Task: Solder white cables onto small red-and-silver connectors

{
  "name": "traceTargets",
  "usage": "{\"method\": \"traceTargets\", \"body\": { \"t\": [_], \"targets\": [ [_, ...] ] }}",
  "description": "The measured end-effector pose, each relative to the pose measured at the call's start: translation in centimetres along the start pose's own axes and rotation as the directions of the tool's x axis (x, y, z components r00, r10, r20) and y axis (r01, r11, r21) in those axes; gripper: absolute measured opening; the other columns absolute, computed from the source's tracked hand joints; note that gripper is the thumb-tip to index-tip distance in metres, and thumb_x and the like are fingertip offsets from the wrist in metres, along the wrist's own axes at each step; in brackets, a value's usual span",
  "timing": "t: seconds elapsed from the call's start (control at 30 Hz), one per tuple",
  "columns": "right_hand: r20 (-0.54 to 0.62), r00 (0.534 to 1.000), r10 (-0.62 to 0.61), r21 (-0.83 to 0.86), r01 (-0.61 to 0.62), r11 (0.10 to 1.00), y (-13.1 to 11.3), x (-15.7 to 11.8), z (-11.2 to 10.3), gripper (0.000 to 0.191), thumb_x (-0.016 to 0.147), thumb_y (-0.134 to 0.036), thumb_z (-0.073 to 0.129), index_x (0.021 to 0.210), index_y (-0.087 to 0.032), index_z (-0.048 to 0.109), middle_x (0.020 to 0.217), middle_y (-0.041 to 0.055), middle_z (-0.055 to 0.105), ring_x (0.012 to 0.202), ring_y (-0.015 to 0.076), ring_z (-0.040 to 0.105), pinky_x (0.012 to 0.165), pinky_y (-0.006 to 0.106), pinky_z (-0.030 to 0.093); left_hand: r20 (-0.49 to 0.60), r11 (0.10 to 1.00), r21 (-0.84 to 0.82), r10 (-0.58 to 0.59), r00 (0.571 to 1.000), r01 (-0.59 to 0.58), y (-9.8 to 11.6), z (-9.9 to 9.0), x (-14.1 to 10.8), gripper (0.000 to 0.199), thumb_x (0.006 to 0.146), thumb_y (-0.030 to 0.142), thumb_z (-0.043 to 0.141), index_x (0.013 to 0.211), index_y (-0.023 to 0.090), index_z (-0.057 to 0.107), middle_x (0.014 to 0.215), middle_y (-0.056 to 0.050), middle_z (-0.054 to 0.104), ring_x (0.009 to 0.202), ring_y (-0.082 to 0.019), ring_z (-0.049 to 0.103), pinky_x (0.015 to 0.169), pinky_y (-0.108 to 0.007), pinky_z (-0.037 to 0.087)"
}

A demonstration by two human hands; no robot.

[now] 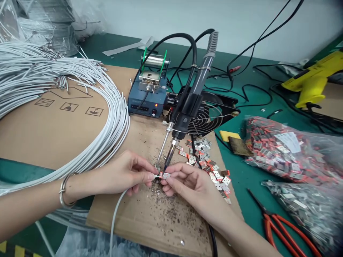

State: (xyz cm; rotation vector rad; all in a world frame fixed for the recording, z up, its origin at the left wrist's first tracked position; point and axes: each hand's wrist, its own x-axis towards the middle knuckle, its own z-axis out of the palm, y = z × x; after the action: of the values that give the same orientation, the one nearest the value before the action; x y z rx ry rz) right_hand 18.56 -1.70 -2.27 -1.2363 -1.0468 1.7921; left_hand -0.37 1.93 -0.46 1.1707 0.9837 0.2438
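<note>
Between finger and thumb, my left hand [136,174] pinches the end of a white cable [115,210], which curves down toward the front edge. My right hand [184,180] grips a small metal USB connector [166,175] with a red-orange part at its left end. Cable end and connector meet right under the tip of a mounted soldering iron [167,162]. Beside the tip comes down a thin metal feed tube [163,148]. Behind stands a blue soldering station [147,94] carrying a solder spool [155,60]. Fingers partly cover the joint between wire and connector.
Loose USB connectors [214,175] lie right of my hands on cardboard [134,221] strewn with dark debris. Coiled white cables [118,128] fill the left. A black fan [211,114] stands behind the iron. Rightward are bagged connectors [281,150], red-handled pliers [281,228] and a yellow glue gun [313,78].
</note>
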Motion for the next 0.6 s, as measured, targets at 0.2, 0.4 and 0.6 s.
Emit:
{"method": "traceTargets", "body": {
  "t": [0.2,0.4,0.6],
  "targets": [
    [-0.027,1.000,0.014,-0.009,-0.014,1.000,-0.50,-0.17,0.21,0.024,0.064,-0.032,0.075,0.075,-0.015,0.063,0.062,0.0024,0.067,0.055,0.0107,0.062,0.053,0.019,0.054,0.017,1.000,0.024,0.006,1.000,-0.006,0.02,0.05,-0.11,0.019,0.077,0.027,0.057,0.086,0.011,0.064,0.064,0.002,0.058,0.039,-0.004,0.047,0.036,-0.015,0.041],
    [-0.041,0.999,0.010,0.006,-0.010,1.000,-0.65,-0.17,0.34,0.022,0.064,-0.030,0.075,0.074,-0.015,0.063,0.061,0.0021,0.067,0.053,0.0088,0.061,0.051,0.016,0.053,0.033,1.000,0.007,-0.007,0.999,0.007,0.44,-0.07,-0.04,0.019,0.076,0.027,0.057,0.085,0.011,0.062,0.061,0.004,0.056,0.037,-0.004,0.046,0.035,-0.015,0.040],
    [-0.037,0.999,-0.001,0.013,0.002,1.000,-0.51,-0.06,0.19,0.021,0.064,-0.030,0.075,0.075,-0.015,0.064,0.061,0.0022,0.067,0.052,0.0087,0.061,0.050,0.017,0.053,0.044,1.000,0.003,-0.017,0.999,0.017,0.78,-0.07,-0.18,0.019,0.076,0.027,0.057,0.082,0.010,0.062,0.063,0.002,0.057,0.037,-0.004,0.045,0.035,-0.015,0.040]
  ]
}}
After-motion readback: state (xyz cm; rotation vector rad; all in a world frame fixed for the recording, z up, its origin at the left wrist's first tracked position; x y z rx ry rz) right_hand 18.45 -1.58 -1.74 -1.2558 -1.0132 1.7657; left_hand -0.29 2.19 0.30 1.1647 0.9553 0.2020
